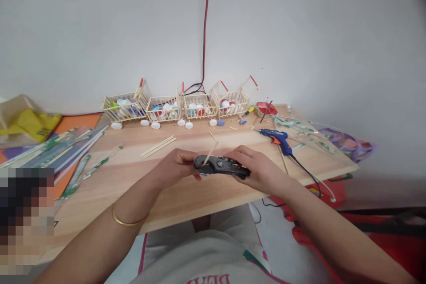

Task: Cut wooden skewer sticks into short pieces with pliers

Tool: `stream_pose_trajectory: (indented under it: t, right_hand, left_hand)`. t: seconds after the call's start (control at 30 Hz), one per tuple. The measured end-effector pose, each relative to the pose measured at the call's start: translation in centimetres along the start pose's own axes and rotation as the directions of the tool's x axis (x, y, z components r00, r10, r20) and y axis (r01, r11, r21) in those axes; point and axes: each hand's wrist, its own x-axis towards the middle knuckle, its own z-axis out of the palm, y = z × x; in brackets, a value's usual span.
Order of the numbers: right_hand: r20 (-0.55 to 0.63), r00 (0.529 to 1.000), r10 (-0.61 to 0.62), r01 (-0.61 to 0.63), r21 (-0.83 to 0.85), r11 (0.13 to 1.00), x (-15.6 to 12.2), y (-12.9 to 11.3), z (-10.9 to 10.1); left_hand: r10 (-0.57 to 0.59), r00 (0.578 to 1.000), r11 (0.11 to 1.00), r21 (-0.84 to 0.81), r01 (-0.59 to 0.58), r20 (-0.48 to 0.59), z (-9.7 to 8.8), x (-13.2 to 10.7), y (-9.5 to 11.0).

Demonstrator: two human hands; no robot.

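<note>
Over the front of the wooden table I hold a black hand cutter (224, 166) with a round pivot bolt, probably snips or shears. My right hand (258, 166) is closed around its handle end. My left hand (178, 166) is pinched at the jaw end, where a thin wooden stick (210, 153) slants up through the jaws. The left fingertips are partly hidden behind the cutter, and the stick's lower end seems to lie in them. On the tabletop behind lie several loose wooden sticks (159, 146) and short cut pieces (212, 136).
Several small stick-built carts (199, 108) holding coloured caps line the wall. A blue glue gun (278, 138) with its cord lies right, near a red dish (266, 108) and plastic wrappers (302, 128). Packaged sticks (66, 146) and a yellow bag (33, 126) are left. A blurred person (26, 217) is at lower left.
</note>
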Motion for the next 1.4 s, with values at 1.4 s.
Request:
stream_pose_trajectory:
  t: [1.4]
  right_hand:
    - [0.113, 0.983, 0.142, -0.08, -0.434, 0.897, 2.3, 1.6, 2.4]
  left_hand:
    - [-0.056, 0.962, 0.998, -0.014, 0.054, -0.266, -0.2, 0.9, -1.4]
